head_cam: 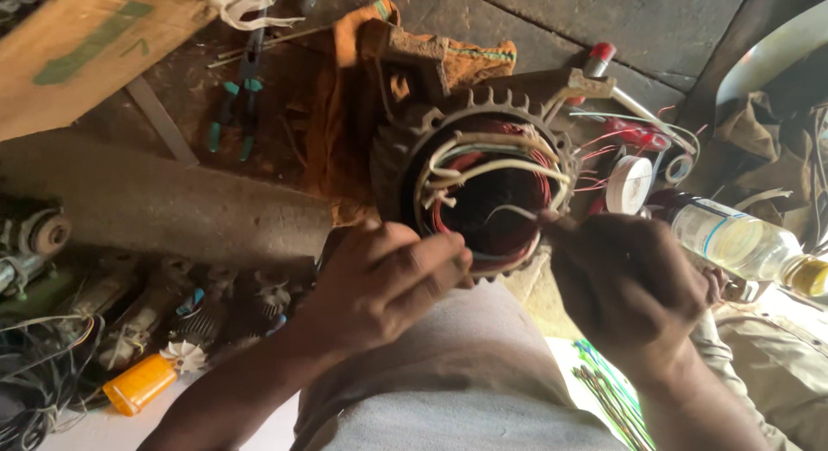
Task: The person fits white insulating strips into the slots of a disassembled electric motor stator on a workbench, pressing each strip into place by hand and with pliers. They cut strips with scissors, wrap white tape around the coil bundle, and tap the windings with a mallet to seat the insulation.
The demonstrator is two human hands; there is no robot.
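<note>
The left hand (pixel 379 283) is curling its fingers against the motor stator's (pixel 483 188) lower rim, just above it; the right hand (pixel 625 283) is pinching a white lead (pixel 517 212) at the bore's right edge, equally close.

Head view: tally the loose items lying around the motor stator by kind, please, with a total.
Pliers with teal handles: 1
Tape rolls, one white and one darker: 2
Clear plastic bottle with yellow cap: 1
Orange plastic container: 1
Orange rag: 1
Total: 6
Both hands, left and right, are at the motor stator.
</note>
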